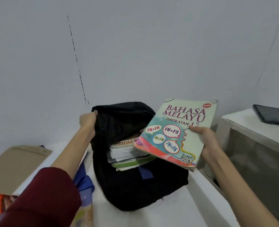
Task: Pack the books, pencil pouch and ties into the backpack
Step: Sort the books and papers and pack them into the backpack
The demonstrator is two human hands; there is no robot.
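Observation:
A black backpack lies on the white surface with its mouth open toward the wall. My left hand grips the upper flap at its left edge and holds it up. Inside the opening sits a stack of several books, spines and page edges showing. My right hand holds a pale green "Bahasa Melayu" textbook by its right edge, tilted, its lower left corner just over the backpack's opening. I see no pencil pouch or ties that I can name.
A brown envelope-like book lies at the left over colourful items. Blue cloth lies beside the backpack. A grey-white cabinet stands at the right with a dark tablet on top. A plain wall is behind.

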